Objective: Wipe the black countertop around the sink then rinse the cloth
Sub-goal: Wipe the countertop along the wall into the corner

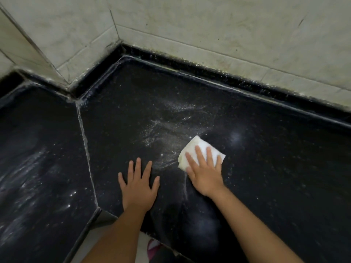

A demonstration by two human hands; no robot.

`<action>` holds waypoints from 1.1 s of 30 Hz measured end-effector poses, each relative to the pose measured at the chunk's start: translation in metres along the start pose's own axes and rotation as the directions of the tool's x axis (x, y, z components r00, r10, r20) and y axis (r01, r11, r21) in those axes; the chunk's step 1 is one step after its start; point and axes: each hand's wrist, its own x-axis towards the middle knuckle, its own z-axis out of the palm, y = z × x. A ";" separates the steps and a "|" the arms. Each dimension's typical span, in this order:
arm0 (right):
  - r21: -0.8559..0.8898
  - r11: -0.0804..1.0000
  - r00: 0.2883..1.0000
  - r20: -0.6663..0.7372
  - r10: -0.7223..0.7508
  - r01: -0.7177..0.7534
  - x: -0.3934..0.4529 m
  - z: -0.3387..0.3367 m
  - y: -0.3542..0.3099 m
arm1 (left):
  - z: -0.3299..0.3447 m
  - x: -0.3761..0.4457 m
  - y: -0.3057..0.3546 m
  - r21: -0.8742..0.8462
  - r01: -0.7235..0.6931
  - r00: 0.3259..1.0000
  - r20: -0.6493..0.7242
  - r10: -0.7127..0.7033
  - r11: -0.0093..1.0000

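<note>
The black speckled countertop (pixel 266 168) fills most of the view and meets tiled walls in a corner. A folded white cloth (pixel 197 147) lies on it right of centre. My right hand (pixel 204 173) presses flat on the near part of the cloth, fingers straight and spread. My left hand (pixel 138 185) rests flat on the bare counter to the left of the cloth, fingers spread, holding nothing. White wet streaks and specks (pixel 167 126) lie on the stone just beyond both hands. No sink shows in this view.
A pale seam (pixel 84 141) splits the counter into two slabs. A raised black lip (pixel 209 73) runs along the beige tiled wall (pixel 209 25). The counter's front edge (pixel 89 223) angles in at the bottom left, with floor and a pink shoe (pixel 152 247) below.
</note>
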 end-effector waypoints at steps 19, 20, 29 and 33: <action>0.081 0.961 0.964 0.036 0.262 -0.264 0.073 -0.046 0.039 | 0.013 0.007 -0.007 0.020 -0.061 0.988 -0.144 0.063 0.998; 0.057 0.975 0.976 0.033 0.215 -0.217 0.075 -0.042 0.023 | 0.014 0.007 -0.007 0.024 -0.066 0.986 -0.154 0.069 0.998; -0.113 0.978 0.985 -0.006 -0.174 0.172 -0.055 0.037 0.025 | 0.024 0.008 -0.009 0.023 -0.061 0.955 -0.288 0.065 0.998; -0.102 0.994 0.993 -0.114 0.036 -0.047 -0.050 0.010 0.078 | 0.024 0.010 -0.009 0.056 -0.071 0.947 -0.310 0.084 0.996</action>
